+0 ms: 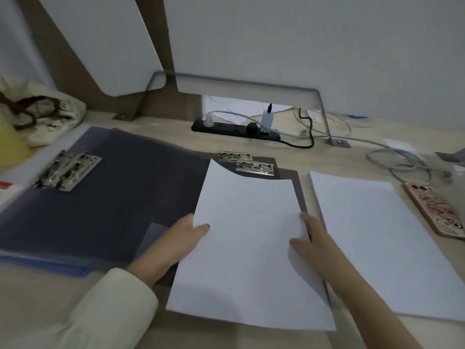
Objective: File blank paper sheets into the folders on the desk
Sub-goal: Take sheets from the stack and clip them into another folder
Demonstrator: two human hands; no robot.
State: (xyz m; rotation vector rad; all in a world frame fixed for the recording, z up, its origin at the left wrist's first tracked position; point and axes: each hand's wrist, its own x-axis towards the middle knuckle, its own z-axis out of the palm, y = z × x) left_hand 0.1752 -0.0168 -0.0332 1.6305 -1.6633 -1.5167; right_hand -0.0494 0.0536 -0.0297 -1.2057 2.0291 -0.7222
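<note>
Fingers (201, 228) curled | left hand (185, 236), right hand (313, 244) pinch blank sheet (249, 260) | over open folder (113, 197)

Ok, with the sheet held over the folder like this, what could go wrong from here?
The sheet sits skewed, its top corner left of the clips, so it may be clamped crooked. The left hand and right hand hold only its side edges, so it could buckle.
</note>
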